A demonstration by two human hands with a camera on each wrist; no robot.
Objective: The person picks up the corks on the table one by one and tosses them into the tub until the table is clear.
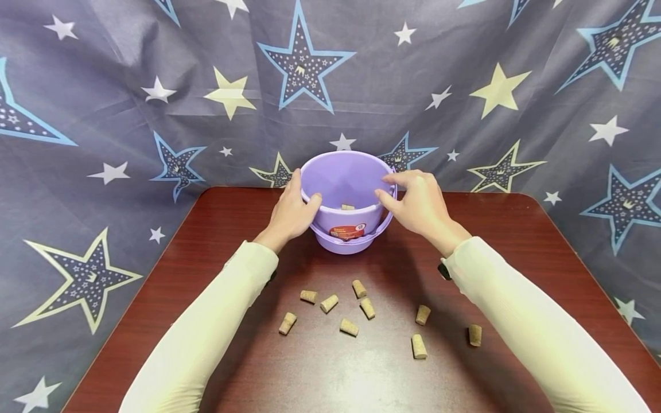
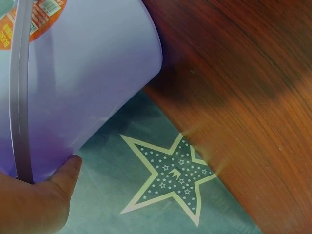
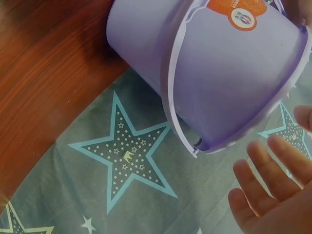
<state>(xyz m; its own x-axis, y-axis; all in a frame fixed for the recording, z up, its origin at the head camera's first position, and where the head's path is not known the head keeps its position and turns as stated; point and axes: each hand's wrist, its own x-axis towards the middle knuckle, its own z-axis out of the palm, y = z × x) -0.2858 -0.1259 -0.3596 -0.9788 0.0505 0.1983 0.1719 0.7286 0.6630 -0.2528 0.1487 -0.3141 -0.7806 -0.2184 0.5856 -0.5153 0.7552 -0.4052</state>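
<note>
A purple plastic bucket (image 1: 343, 221) with a red-orange label stands at the far side of the table, its handle hanging down in front. My left hand (image 1: 290, 212) grips its rim on the left, thumb over the edge; the left wrist view shows a finger (image 2: 68, 175) against the outer wall. On the other side, my right hand (image 1: 424, 205) is beside the rim with fingers spread; in the right wrist view its fingers (image 3: 273, 178) are apart from the bucket. Inside the bucket a cork stopper (image 1: 348, 207) shows at the bottom.
Several cork stoppers lie scattered on the brown wooden table (image 1: 206, 252), among them one near the left forearm (image 1: 287, 323), one in the middle (image 1: 349, 327) and one by the right sleeve (image 1: 475, 335). A star-patterned grey curtain (image 1: 377, 63) hangs behind the table.
</note>
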